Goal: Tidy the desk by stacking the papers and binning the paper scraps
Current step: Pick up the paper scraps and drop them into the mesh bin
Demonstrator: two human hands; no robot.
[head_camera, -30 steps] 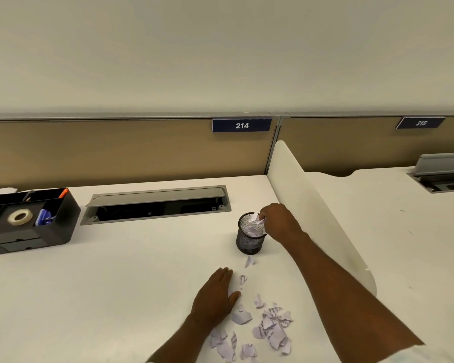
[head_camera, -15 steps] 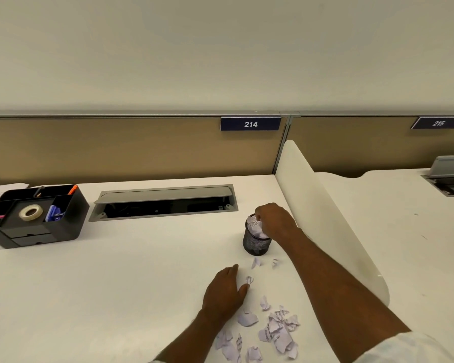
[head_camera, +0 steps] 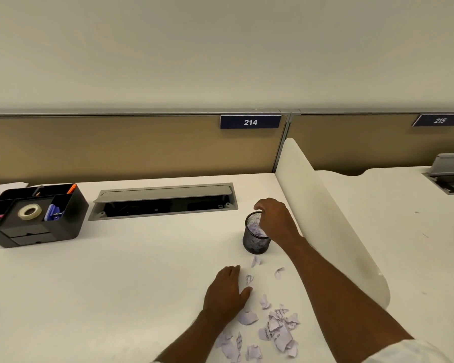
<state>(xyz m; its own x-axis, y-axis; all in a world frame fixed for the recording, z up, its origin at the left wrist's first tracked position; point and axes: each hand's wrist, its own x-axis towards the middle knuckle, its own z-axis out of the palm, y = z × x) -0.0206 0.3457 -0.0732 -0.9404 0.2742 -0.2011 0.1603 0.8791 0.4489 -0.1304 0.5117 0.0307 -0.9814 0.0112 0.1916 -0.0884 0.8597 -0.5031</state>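
Observation:
A small black mesh cup [head_camera: 254,243] stands on the white desk [head_camera: 116,284], with torn paper scraps [head_camera: 254,227] inside it. My right hand [head_camera: 275,221] hovers over the cup's right rim, its fingers bent down into the mouth above the scraps. My left hand [head_camera: 224,292] rests flat on the desk nearer to me, fingers straight. Several lilac-white scraps [head_camera: 277,328] lie in a loose pile just right of my left wrist. Single scraps [head_camera: 249,280] lie between the pile and the cup. A stack of papers [head_camera: 0,189] shows at the far left edge.
A black desk organizer [head_camera: 34,216] with a tape roll and pens sits at the left. An open grey cable tray [head_camera: 163,201] is set into the desk behind the cup. A curved white divider [head_camera: 323,213] stands right of the cup. Tan partition panels close the back.
My right hand, which held scraps at the cup's rim, has moved over the cup's mouth, and the scraps now lie inside. One more scrap lies on the desk below the cup. My left hand has stayed put.

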